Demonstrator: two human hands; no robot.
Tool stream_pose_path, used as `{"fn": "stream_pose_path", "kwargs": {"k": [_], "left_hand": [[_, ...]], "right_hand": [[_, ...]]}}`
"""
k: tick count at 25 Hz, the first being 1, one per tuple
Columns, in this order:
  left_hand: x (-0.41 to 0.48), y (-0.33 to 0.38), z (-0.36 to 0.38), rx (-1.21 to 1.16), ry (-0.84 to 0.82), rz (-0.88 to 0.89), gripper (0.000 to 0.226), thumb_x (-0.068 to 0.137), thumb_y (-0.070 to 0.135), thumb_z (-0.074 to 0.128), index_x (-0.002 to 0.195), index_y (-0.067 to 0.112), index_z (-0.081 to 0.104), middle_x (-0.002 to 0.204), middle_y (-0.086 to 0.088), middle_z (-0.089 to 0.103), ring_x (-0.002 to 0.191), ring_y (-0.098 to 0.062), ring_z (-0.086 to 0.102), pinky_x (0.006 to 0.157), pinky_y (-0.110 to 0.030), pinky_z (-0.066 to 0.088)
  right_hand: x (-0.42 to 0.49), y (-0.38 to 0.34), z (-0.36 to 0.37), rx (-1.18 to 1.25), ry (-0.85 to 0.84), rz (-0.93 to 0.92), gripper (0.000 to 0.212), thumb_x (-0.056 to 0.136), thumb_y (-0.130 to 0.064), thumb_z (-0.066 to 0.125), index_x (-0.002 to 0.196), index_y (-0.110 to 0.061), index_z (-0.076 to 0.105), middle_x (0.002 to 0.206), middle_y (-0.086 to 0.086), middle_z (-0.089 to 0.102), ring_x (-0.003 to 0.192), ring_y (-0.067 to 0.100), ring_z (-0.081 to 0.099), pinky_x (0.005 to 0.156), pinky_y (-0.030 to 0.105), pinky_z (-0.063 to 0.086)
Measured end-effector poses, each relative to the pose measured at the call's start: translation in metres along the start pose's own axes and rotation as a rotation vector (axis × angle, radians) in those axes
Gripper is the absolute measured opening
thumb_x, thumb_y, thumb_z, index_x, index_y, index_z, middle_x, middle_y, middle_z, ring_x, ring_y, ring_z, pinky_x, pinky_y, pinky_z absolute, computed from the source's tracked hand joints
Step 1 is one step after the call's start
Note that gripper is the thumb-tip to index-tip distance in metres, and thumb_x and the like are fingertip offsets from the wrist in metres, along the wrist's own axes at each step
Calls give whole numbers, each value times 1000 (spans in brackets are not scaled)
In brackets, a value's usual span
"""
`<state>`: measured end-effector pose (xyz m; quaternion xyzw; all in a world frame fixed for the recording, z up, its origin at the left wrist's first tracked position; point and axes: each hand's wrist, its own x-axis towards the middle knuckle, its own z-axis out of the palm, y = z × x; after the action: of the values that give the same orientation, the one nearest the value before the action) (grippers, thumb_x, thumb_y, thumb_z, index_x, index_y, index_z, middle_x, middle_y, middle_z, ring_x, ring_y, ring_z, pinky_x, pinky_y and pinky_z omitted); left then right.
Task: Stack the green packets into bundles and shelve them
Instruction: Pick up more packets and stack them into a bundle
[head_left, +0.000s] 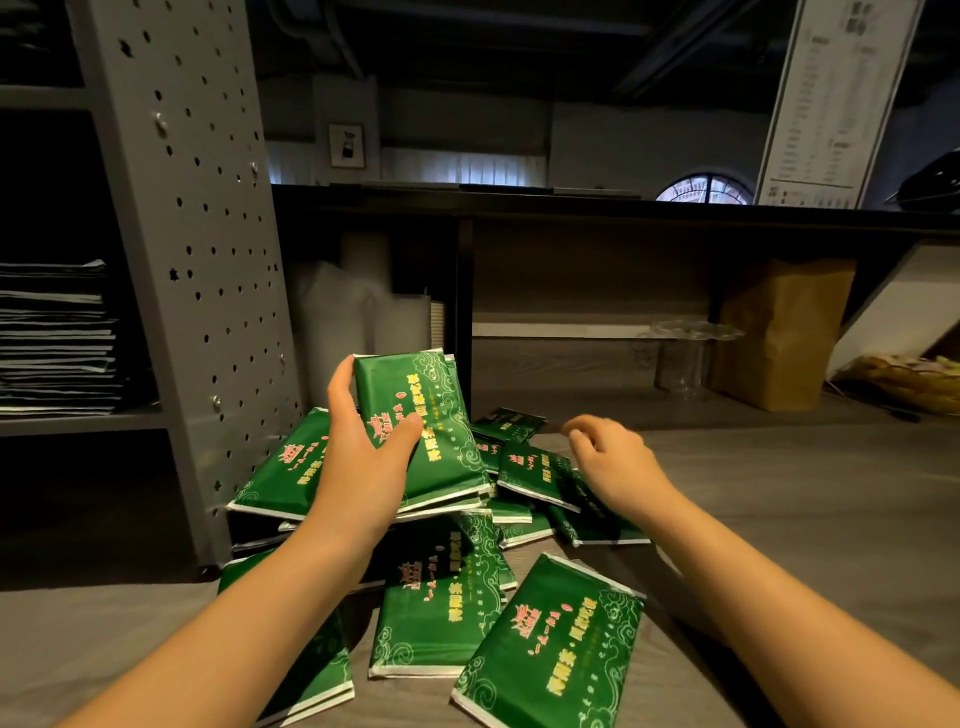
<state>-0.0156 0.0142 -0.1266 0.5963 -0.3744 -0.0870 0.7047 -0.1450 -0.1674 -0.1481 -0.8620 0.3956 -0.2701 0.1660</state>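
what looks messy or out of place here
The loose green packets lie strewn over the grey surface at all angles, some overlapping. Only the stack in the left hand is squared up. None looks torn.

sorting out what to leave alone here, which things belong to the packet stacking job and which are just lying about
Job in hand:
bundle of green packets, gripped by the left hand
loose green packets in a heap
right hand, holding nothing
grey shelf unit, probably where they go

Lying about:
brown paper bag
clear cups
stack of flat sheets
printed chart
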Motion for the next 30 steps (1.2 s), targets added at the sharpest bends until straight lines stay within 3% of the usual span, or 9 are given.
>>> {"fn": "stream_pose_path", "kwargs": {"k": [3, 6, 11, 15, 17, 20, 24, 27, 30], "left_hand": [[0, 1, -1, 1, 6, -14, 64, 94, 11, 52, 144, 34, 19, 108, 15, 53, 88, 2, 55, 65, -13, 41], [0, 1, -1, 11, 9, -16, 65, 94, 12, 52, 145, 34, 18, 121, 8, 51, 96, -3, 55, 76, -20, 43], [-1, 0, 0, 29, 4, -13, 65, 93, 12, 53, 144, 34, 19, 130, 5, 48, 110, -15, 53, 94, -33, 42], [0, 1, -2, 14, 12, -41, 65, 93, 11, 53, 143, 36, 19, 124, 5, 52, 104, -14, 57, 95, -37, 45], [-1, 3, -1, 19, 18, -50, 66, 93, 10, 54, 143, 36, 19, 118, 7, 53, 97, -9, 57, 87, -32, 46], [-2, 4, -1, 21, 22, -62, 68, 92, 10, 55, 144, 35, 18, 125, 3, 49, 103, -15, 57, 92, -35, 45], [-1, 3, 1, -44, 1, -121, 63, 95, 10, 50, 146, 32, 20, 130, 1, 50, 111, -19, 54, 91, -33, 43], [-3, 5, 3, -112, 0, -135, 54, 98, 12, 43, 144, 33, 24, 125, 1, 56, 108, -16, 57, 89, -32, 45], [-7, 8, 7, -178, -5, -128, 40, 101, 25, 34, 138, 38, 28, 114, 10, 60, 97, -4, 59, 72, -22, 48]], "right_hand": [[3, 4, 12, -100, -152, 62, 47, 100, -44, 30, 133, -15, 48, 136, 15, 49, 124, 34, 46, 101, 41, 39], [0, 0, 17, -222, -248, 107, 69, 92, -63, 30, 146, -20, 27, 147, 9, 41, 134, 32, 37, 107, 43, 28], [-4, -4, 12, -131, -351, -24, 68, 92, -53, 47, 148, -33, 15, 152, 2, 34, 140, 25, 28, 117, 48, 10], [-9, -13, 8, 135, -186, -197, 69, 90, -18, 61, 147, -27, 23, 147, 2, 40, 132, 18, 38, 111, 31, 29], [-13, -20, 4, 349, -76, -204, 68, 91, -3, 54, 148, -23, 22, 142, -1, 43, 122, 6, 41, 102, 18, 33], [-16, -32, -8, 683, 52, -153, 61, 92, 4, 49, 145, -19, 30, 119, -15, 54, 97, -6, 54, 81, 7, 44], [-27, -55, -17, 1016, 44, -144, 49, 91, 3, 49, 134, -19, 45, 112, -8, 63, 97, 7, 63, 81, 19, 52], [-42, -72, -10, 967, 4, -238, 46, 90, 6, 48, 113, -34, 54, 107, -7, 67, 98, 8, 64, 86, 22, 53], [-52, -81, 5, 876, -13, -247, 51, 92, -2, 51, 134, -30, 42, 127, -7, 56, 116, 1, 53, 102, 25, 43]]}}
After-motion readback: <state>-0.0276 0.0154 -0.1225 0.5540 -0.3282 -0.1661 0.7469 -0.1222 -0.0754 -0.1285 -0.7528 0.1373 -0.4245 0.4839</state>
